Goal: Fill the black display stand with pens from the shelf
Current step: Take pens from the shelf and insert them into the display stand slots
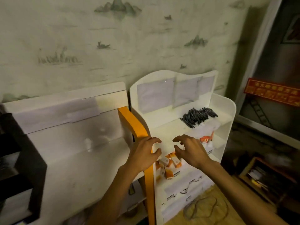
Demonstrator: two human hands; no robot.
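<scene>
Since the pens lie loose in a heap rather than boxed, they look set to handle as a light, stiff, slippery bundle that rolls apart if squeezed carelessly. Largest in view is the white shelf (227, 111), standing against the papered wall with an orange strip (134, 125) running down its left edge. At the left edge of the view stands a dark frame (32, 159), which may be the black display stand, though blur keeps me from being sure. On the top level of the shelf, toward its back right corner, sits the pile of black pens (198, 116), apart from both hands. On a lower level near the front left edge lie small orange and white boxes (170, 161), and another orange box (206, 139) rests toward the right side. Left hand (146, 153) and right hand (190, 151) hover close together above the front of the shelf; each grip is spread, fingers bent like claws, holding nothing. My judgement is that the pens are best scooped across the middle of their barrels, a small bunch per hand with the thumb closing over the top, since gripping the ends would let them fan out and drop.
</scene>
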